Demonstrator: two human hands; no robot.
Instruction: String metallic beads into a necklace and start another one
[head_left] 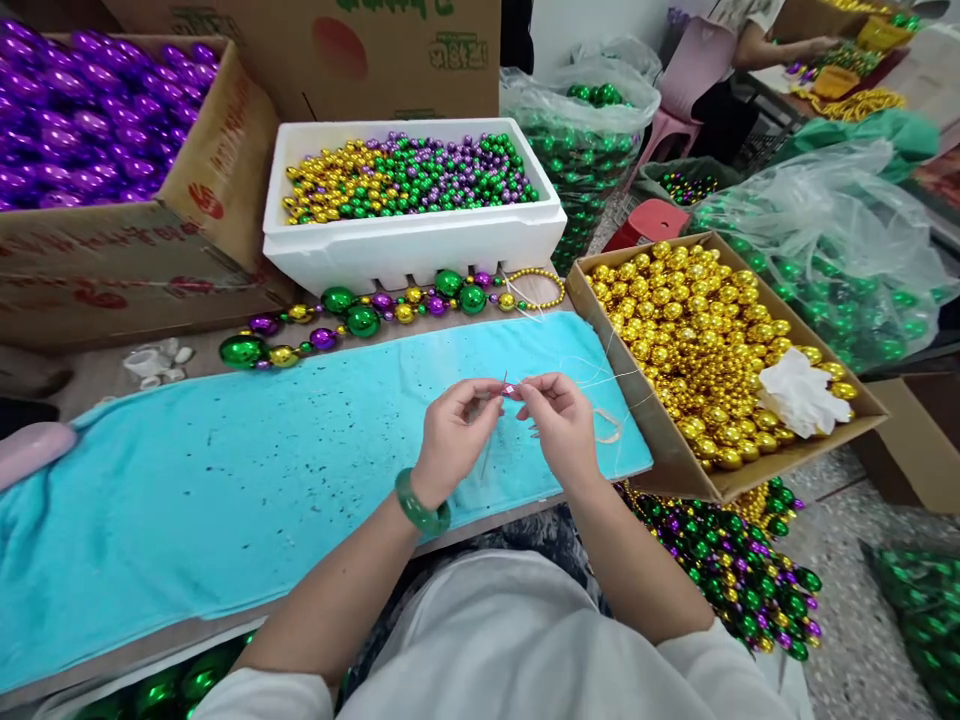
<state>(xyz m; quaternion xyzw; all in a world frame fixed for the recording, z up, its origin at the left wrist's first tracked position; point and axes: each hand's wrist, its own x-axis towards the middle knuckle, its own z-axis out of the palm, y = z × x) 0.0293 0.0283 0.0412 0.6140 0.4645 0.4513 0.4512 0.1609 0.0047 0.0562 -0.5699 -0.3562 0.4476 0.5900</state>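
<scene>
My left hand (459,430) and my right hand (559,425) meet above the blue towel (315,470), fingertips pinched on a small dark red piece with a white spot (509,390). Its exact kind is too small to make out. Thin pale strings (600,378) trail from near my right hand toward the gold bead box. A green bangle (421,503) circles my left wrist. Behind the hands lies a strand of large green, purple and gold beads (405,312), ending in a loop of small gold beads (551,275).
A white foam box (412,235) of mixed beads stands at the back. Purple beads fill a carton (210,180) at left. A shallow carton (645,440) of gold beads sits at right, with bead strands (742,570) hanging below. Another person's arm (780,50) works far right.
</scene>
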